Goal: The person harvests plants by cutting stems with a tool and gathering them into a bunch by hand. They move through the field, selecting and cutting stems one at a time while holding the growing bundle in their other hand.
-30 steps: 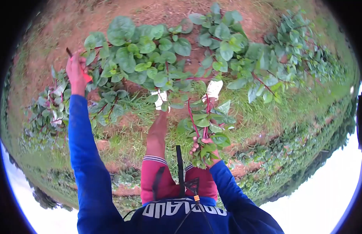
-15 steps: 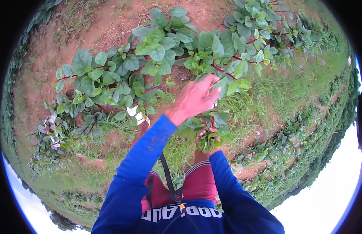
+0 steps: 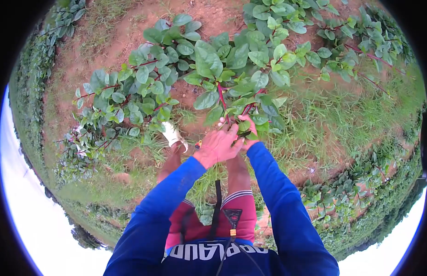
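Note:
My right hand (image 3: 249, 128) is closed around a bunch of Malabar spinach (image 3: 257, 103), with thick red stems and broad green leaves pointing away from me. Pressed against it, my left hand (image 3: 219, 145) has its fingers closed at the lower end of a red stem (image 3: 221, 99), where the two hands meet. Beside the left thumb a small dark object (image 3: 244, 134) shows; its kind cannot be made out. The fingers partly cover the stem ends. Growing Malabar spinach plants (image 3: 149, 76) spread just beyond and left of my hands.
Grass (image 3: 310, 133) and reddish soil (image 3: 116, 46) lie around the plants. A white shoe (image 3: 171, 134) stands left of my hands. A black strap (image 3: 217, 202) hangs before my shorts. More crop rows (image 3: 347, 188) run along the right side.
My left hand has come back from the plant toward me, meeting the right hand with a leafy stem. The right hand's bunch has risen and now points away from me.

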Available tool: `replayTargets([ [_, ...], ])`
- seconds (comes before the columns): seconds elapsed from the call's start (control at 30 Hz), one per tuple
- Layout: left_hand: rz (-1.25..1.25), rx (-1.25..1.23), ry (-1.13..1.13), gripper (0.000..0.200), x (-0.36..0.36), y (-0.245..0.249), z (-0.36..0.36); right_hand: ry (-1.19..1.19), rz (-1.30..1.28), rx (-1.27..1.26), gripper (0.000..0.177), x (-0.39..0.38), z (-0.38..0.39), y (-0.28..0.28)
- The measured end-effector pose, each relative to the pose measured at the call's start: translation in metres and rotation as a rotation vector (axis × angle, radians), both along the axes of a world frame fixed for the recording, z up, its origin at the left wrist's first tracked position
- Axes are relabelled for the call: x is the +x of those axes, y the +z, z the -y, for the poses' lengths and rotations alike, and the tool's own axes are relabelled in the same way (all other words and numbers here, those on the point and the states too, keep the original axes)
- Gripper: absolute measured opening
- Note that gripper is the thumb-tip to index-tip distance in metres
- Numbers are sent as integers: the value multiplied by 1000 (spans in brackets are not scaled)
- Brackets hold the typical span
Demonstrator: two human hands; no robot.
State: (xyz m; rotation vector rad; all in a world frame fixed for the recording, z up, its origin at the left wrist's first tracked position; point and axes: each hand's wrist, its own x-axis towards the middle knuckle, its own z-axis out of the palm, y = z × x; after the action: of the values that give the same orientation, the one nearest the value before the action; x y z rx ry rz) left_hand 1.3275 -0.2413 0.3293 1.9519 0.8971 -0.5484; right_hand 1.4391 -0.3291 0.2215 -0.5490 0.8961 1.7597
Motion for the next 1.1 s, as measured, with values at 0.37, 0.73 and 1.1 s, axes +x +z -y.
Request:
replayTargets([
  [0.37, 117, -105, 583, 26, -53, -44, -80, -87, -178, -16, 39, 20, 1, -7],
  [0.73, 48, -117, 373, 37, 9, -169, -136, -99, -136, -43, 39, 15, 0, -1],
  [1.1, 378, -198, 443, 29, -13, -68, -87, -182, -54, -69, 35, 78, 119, 80],
])
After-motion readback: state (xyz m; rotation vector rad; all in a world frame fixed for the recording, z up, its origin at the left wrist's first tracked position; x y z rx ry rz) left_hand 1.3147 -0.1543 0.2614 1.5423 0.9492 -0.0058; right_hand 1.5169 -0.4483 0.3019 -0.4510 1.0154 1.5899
